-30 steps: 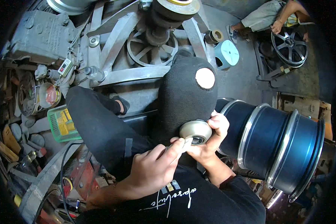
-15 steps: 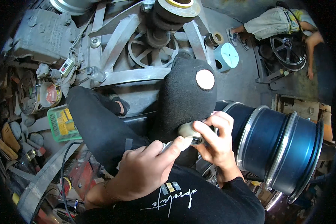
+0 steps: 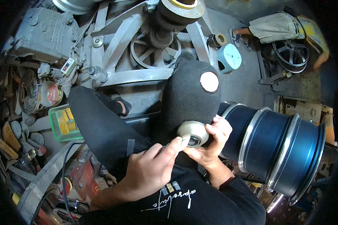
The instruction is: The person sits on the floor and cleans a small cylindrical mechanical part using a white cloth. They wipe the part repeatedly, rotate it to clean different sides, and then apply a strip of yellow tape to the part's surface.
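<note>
My right hand (image 3: 213,144) grips a round, dome-shaped metallic beige part (image 3: 190,129), resting it against my black-clad thigh (image 3: 189,99). A dark recess with a ring around it shows at the part's near end. My left hand (image 3: 150,165) is closed, pinching a folded whitish piece (image 3: 183,143) that looks like cloth or paper. The piece is pressed to the edge of that recess. The palm sides of both hands are hidden.
Stacked blue wheel barrels (image 3: 285,148) with silver rims lie on my right. Ahead is a grey metal frame (image 3: 139,76) with a spoked wheel. At left are a green basket (image 3: 54,125) and a black cable (image 3: 64,176). A person (image 3: 278,28) stands far right beside a wheel.
The beige part has turned and shows more of its dome. My right-hand fingers have shifted down around its side. The other person's arm has moved.
</note>
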Motion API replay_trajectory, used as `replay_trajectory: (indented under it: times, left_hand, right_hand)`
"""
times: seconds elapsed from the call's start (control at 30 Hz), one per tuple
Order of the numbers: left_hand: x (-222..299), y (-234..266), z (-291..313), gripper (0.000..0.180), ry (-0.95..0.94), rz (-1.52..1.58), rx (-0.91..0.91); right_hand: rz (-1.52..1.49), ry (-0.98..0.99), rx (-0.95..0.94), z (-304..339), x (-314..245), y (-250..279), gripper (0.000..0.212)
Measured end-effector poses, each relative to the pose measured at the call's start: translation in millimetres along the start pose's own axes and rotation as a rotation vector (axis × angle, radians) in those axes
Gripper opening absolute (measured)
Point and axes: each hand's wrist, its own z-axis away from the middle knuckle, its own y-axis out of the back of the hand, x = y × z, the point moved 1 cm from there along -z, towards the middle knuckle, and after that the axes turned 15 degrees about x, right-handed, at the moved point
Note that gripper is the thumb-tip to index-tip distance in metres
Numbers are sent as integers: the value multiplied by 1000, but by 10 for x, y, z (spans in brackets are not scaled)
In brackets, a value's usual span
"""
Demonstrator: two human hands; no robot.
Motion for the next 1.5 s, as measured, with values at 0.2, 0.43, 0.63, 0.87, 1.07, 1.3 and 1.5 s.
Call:
replay_trajectory:
  times: [0.2, 0.43, 0.63, 0.87, 1.07, 1.3, 1.5]
  left_hand:
    - [3, -18, -152, 32, -3, 296, 104]
    - [-18, 18, -278, 26, 152, 467, 35]
    - [-39, 105, -310, 26, 62, 352, 48]
    - [-26, 210, -300, 25, 203, 442, -110]
    - [-110, 205, -294, 27, 342, 545, -162]
    - [-80, 104, -277, 27, -23, 269, 57]
    - [-6, 119, -213, 35, -58, -6, 57]
  right_hand:
    - [-37, -59, 115, -63, 24, -64, 90]
    - [-17, -76, 58, -133, 67, -71, 97]
    - [-56, -107, -38, -230, 24, 21, 92]
    - [-109, -179, -44, -248, 74, 93, 79]
    - [-123, -188, -23, -250, 69, 66, 78]
    - [-129, -153, 88, -135, 42, -14, 77]
    - [-174, -108, 149, -100, 56, -68, 73]
